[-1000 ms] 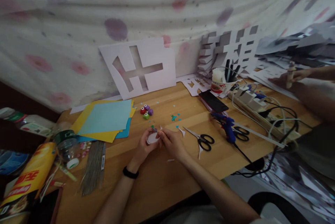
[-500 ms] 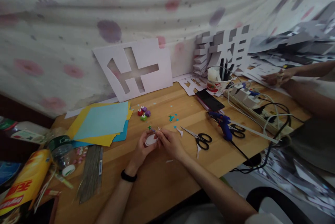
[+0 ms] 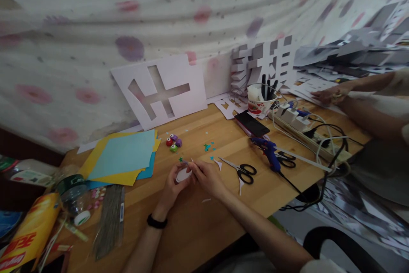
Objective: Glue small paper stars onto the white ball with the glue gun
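In my left hand (image 3: 171, 188) is a small white round piece (image 3: 182, 175), gripped by its rim between thumb and fingers. My right hand (image 3: 209, 178) is closed at its right edge, with the fingertips pinched together; what they pinch is too small to make out. A tiny green star (image 3: 180, 159) shows just above the left fingers. To the right of my hands lie black-handled scissors (image 3: 246, 173) with their blades apart, beside a white paper scrap (image 3: 217, 164). Little red, purple and green eyed beads (image 3: 173, 142) sit beyond my hands, near turquoise paper bits (image 3: 208, 147).
A blue glue gun (image 3: 270, 156), a black phone (image 3: 252, 124) and a power strip (image 3: 311, 134) with cables are at the right. Coloured paper (image 3: 123, 156), a bottle (image 3: 74, 196) and wire stems (image 3: 109, 217) lie left. A co-worker's hand (image 3: 330, 94) rests on paper at far right.
The view has turned slightly, so the table things sit a little lower and further left. Both hands keep their hold near the white piece, with only slight finger movement.
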`<state>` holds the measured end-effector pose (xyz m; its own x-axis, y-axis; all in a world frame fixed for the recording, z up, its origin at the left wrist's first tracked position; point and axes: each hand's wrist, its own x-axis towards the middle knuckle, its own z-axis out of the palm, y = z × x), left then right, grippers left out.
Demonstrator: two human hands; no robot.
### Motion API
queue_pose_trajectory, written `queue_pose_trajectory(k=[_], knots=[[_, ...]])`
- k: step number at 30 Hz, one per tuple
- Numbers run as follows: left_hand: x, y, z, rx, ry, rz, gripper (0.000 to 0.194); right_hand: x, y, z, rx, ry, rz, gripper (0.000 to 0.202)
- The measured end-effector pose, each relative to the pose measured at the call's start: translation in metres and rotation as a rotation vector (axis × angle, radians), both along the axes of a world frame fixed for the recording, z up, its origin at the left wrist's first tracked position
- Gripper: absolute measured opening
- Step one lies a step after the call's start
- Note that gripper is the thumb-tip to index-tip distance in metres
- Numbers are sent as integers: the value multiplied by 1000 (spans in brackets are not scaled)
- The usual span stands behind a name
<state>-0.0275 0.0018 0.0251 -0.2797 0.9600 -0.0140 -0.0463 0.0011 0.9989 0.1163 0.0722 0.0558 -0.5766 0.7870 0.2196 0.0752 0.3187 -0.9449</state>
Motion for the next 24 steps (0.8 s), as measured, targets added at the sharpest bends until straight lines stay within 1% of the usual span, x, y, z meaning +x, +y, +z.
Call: queue_pose_trajectory(k=[5, 11, 19, 21, 23, 24], knots=[[0, 0, 1, 1, 16, 7, 54, 4, 0, 1, 23, -5, -5, 50], [0, 2, -1, 7, 17, 2, 54, 18, 1, 12, 80, -52, -38, 44], [0, 1, 1, 24, 37, -24, 53, 3, 1, 14, 95, -54, -21, 44], [0, 1, 2, 26, 47, -21, 53, 6, -1, 23, 93, -43, -27, 46], [1, 1, 1, 25, 52, -15, 53, 20, -8, 40, 103, -26, -18, 44], [1, 1, 1, 24, 52, -13, 52, 31, -14, 52, 110, -13, -2, 41]])
